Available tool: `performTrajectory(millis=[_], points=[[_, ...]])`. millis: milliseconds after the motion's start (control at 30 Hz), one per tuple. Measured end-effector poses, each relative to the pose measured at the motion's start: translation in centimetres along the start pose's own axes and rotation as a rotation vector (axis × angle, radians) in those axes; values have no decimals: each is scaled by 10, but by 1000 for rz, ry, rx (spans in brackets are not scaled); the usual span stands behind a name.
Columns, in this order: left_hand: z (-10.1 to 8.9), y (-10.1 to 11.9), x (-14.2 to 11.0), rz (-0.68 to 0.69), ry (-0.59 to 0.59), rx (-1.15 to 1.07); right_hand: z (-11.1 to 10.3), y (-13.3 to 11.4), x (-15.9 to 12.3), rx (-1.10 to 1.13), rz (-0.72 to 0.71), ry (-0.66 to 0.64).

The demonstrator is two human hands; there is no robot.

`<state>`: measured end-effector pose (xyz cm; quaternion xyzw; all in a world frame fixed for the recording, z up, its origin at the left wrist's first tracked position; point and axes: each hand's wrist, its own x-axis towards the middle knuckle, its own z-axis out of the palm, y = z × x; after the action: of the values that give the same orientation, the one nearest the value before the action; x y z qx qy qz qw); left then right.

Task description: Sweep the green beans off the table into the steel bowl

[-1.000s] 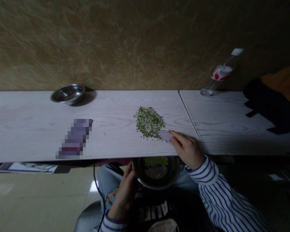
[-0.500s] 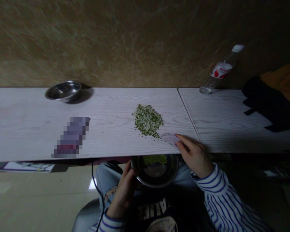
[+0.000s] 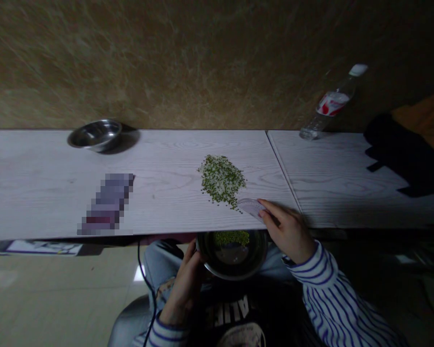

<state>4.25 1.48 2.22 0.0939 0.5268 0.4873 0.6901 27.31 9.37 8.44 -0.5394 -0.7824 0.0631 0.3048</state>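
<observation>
My right hand (image 3: pixel 287 229) pinches a clear plastic protractor (image 3: pixel 251 208) just above the tabletop or touching it; I cannot tell which. Its far edge lies beside the lower right of a spread pile of small green beans (image 3: pixel 222 179), mixed with white bits or bare tabletop showing between. My left hand (image 3: pixel 190 277) grips the left rim of a metal bowl (image 3: pixel 235 272) below the table's front edge. Inside that bowl, green beans (image 3: pixel 232 237) are gathered along the far side. The table edge hides the bowl's far rim.
A second metal bowl (image 3: pixel 96 136) sits at the back left of the white wooden table (image 3: pixel 166 159). In front of it lies a pixelated flat object (image 3: pixel 108 205). A plastic bottle (image 3: pixel 327 108) stands back right, near dark and orange cloth (image 3: pixel 412 144). A cable (image 3: pixel 148 282) hangs at left.
My right hand has moved slightly left with the protractor, its edge now closer to the stray beans at the pile's lower right. My left hand and the held bowl look unchanged.
</observation>
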Motion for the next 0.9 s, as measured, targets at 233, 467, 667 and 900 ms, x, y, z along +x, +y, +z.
performTrajectory(millis=[233, 467, 667, 900], points=[[-2, 0, -2, -3, 19, 8, -4, 2, -8, 4, 24, -7], [-2, -1, -1, 8, 25, -7, -5, -2, -7, 17, 18, -31], [-4, -2, 0, 7, 24, 12, -5, -6, -8, 14, 27, -36], [-3, -2, -1, 17, -3, 9, -3, -1, -3, -7, 62, -29]])
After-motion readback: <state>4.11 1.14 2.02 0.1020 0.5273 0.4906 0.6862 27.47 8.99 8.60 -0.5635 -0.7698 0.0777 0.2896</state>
